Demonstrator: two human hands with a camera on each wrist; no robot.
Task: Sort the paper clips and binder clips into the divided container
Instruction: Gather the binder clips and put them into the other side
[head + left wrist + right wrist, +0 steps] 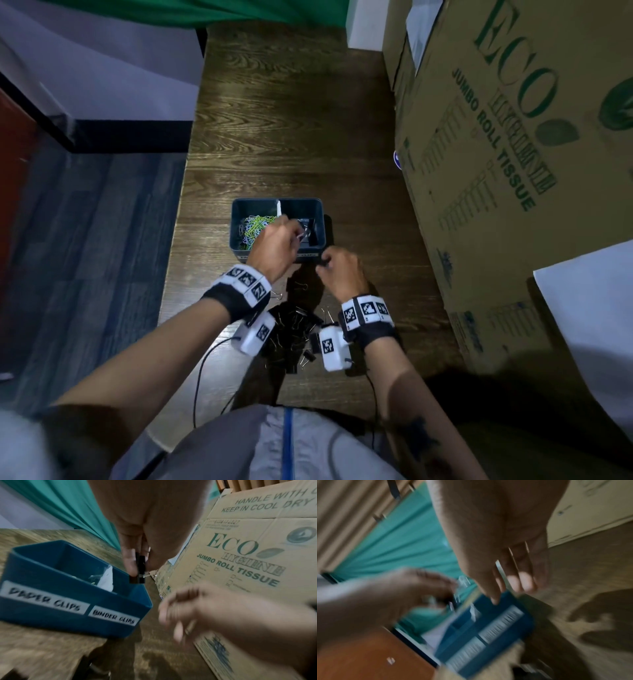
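Your left hand [137, 555] pinches a binder clip [139, 569] over the container [239, 219]'s right half, ready to drop; right hand [342, 274] beside it is curled, contents unclear.

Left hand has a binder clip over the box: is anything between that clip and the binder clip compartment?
Nothing visible. The left hand pinches the binder clip just above the container, over the open right-hand compartment. The white divider stands to its left.
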